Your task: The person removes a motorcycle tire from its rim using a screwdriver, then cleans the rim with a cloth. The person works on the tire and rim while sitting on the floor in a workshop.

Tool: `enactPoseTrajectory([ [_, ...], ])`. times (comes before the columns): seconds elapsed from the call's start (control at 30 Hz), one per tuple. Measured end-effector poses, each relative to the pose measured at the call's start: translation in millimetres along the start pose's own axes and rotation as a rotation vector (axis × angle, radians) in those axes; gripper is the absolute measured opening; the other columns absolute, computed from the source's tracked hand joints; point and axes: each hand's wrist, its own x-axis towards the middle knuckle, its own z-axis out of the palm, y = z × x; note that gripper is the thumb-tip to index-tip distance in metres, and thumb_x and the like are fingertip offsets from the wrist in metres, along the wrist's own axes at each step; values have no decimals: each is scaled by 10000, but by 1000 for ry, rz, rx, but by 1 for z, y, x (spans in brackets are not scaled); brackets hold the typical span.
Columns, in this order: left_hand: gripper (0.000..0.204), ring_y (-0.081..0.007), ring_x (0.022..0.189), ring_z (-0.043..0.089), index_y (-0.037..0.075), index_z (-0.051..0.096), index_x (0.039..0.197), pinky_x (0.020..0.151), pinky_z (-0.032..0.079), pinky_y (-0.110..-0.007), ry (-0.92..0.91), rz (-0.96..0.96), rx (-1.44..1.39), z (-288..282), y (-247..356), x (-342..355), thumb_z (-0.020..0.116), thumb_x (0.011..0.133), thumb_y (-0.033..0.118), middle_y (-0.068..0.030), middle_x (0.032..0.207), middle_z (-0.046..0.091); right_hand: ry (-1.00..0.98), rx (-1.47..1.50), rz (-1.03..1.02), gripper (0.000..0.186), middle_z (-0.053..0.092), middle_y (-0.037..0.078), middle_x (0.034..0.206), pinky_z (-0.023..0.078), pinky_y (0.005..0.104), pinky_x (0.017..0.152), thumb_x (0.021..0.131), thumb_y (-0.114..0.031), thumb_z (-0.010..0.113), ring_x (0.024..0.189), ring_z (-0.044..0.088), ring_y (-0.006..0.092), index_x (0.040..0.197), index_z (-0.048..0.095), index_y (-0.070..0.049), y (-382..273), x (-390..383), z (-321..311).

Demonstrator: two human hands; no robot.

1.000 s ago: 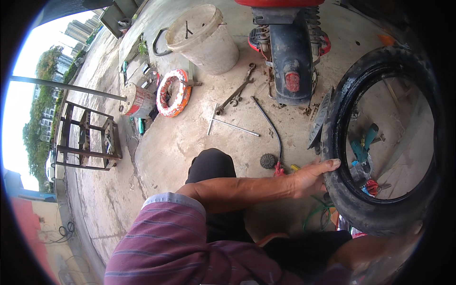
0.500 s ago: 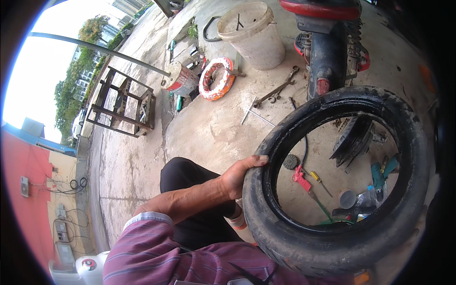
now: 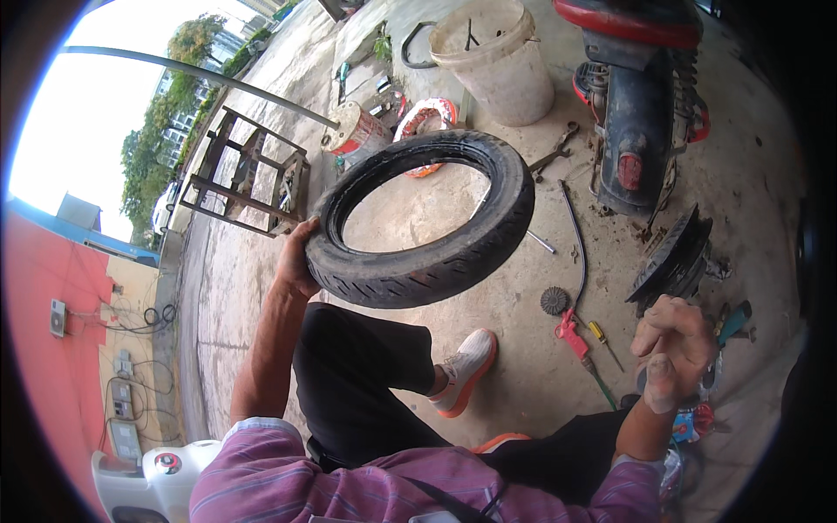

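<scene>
My left hand [image 3: 299,260] grips the left edge of a black motorcycle tyre [image 3: 418,277], its fingers and thumb closed on the rubber. The tyre is held up in the air, tilted, above my left knee, with its worn tread facing me and no wheel inside. Off to the right, my right hand [image 3: 671,353] is raised away from the tyre. Its fingers are loosely bent, the thumb stands apart, and nothing shows in it. A bare black wheel [image 3: 667,260] stands on the ground just beyond that hand.
A red air gun [image 3: 571,336], a yellow screwdriver [image 3: 600,333] and a round ridged disc [image 3: 554,301] lie between my legs and the wheel. Farther off are a white bucket [image 3: 501,74], wrenches [image 3: 558,152], a metal frame [image 3: 248,174] and a scooter's rear [image 3: 636,131].
The tyre has swung from the right side over to the left in my left hand. My right hand, not visible before, now shows apart from it at the right.
</scene>
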Motion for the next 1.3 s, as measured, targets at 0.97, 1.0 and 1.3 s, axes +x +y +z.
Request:
enactPoseTrajectory([
  [0.97, 678, -452, 1259, 716, -63, 473, 1584, 1026, 616, -534, -87, -492, 698, -67, -216, 174, 588, 1142, 438, -338, 1503, 613, -126, -321, 149, 346, 609, -5, 767, 420, 255, 651, 875, -106, 659, 685, 511, 83, 1173, 723, 57, 73, 20, 27],
  [1.0, 678, -437, 1239, 724, -60, 479, 1578, 1020, 618, -529, -110, -492, 733, -64, -219, 174, 591, 1138, 443, -325, 1481, 628, -127, -326, 164, 345, 609, -3, 771, 431, 256, 656, 877, -99, 655, 687, 517, 84, 1178, 721, 58, 73, 20, 25],
  [1.3, 634, -369, 1133, 760, -41, 558, 1530, 939, 640, -484, -255, -496, 984, -57, -237, 154, 609, 1121, 441, -260, 1362, 699, -116, -364, 251, 298, 610, -4, 781, 444, 254, 649, 911, -101, 675, 697, 525, 72, 1177, 733, 21, 77, 17, 14],
])
